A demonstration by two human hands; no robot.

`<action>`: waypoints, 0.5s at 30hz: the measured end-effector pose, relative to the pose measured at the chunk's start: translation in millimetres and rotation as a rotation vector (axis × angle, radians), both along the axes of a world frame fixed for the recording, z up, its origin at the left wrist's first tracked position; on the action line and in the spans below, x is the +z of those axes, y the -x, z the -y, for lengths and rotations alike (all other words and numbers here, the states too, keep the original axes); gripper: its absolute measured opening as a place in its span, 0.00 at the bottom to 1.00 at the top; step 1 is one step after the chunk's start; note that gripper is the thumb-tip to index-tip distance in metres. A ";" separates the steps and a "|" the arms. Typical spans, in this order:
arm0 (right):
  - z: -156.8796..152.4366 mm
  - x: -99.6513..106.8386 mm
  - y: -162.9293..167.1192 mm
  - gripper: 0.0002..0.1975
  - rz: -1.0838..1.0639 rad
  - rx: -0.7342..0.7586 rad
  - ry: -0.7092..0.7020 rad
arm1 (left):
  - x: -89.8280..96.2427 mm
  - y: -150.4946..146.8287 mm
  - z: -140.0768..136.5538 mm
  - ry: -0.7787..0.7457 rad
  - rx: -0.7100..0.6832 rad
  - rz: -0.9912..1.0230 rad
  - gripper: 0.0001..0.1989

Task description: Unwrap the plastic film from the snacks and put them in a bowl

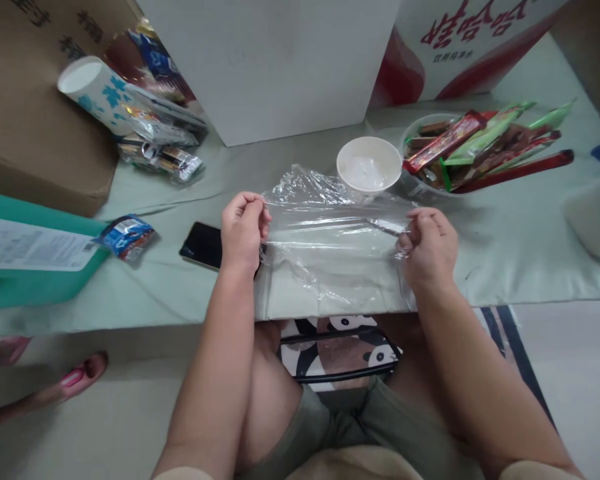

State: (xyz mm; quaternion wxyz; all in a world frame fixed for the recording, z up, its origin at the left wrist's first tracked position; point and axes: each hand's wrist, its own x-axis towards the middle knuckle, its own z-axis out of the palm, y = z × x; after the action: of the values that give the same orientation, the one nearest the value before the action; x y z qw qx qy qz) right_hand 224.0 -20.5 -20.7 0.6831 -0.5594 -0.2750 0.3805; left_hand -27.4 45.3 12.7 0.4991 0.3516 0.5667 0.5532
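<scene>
A crinkled sheet of clear plastic film point(330, 230) is stretched between my two hands above the table. My left hand point(244, 227) pinches its left side, with fingers closed. At the other side, my right hand point(430, 243) has its fingers closed on the film too. A narrow silvery strip point(387, 227) shows by the right fingertips; I cannot tell what it is. Partly hidden behind my left hand lies a black phone point(203, 245). Just beyond the film stands a white paper bowl point(369, 163) with something whitish and translucent inside.
A clear bowl of wrapped snacks point(480, 147) stands at the right, near a white cup point(597, 213). White boxes point(290, 67) line the back. At left are a cardboard box point(40, 120), stacked paper cups point(97, 93), a green bag point(45, 280) and a blue snack packet point(127, 237).
</scene>
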 end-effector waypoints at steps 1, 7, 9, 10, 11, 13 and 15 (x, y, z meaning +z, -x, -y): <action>-1.4 0.0 -0.2 0.10 -0.016 -0.025 -0.012 | -0.2 0.3 -0.4 0.004 -0.005 -0.003 0.04; -8.7 1.9 -7.3 0.12 -0.199 -0.056 0.045 | 3.8 -0.3 -2.3 0.028 0.012 0.083 0.05; -10.9 1.9 -11.9 0.12 -0.222 -0.074 0.048 | 5.4 -1.1 -2.0 0.040 0.029 0.099 0.05; -11.6 1.3 -14.2 0.12 -0.227 -0.107 0.038 | 5.6 -1.4 -1.8 0.049 0.033 0.106 0.05; -11.8 0.5 -16.2 0.11 -0.221 -0.154 0.021 | 5.4 -1.7 -1.5 0.055 0.038 0.114 0.05; -8.3 -1.3 -19.0 0.11 -0.129 -0.261 -0.045 | 4.1 -1.8 -1.2 0.055 0.066 0.137 0.05; 2.5 -2.0 -19.3 0.09 0.116 -0.290 -0.138 | 2.3 -1.7 -1.2 0.060 0.097 0.164 0.04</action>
State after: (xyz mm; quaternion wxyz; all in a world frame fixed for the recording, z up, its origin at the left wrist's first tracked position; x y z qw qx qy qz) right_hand 243.3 -23.0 -22.6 0.7506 -0.5660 -0.2560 0.2251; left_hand -25.8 46.5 15.0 0.5268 0.2621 0.5565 0.5866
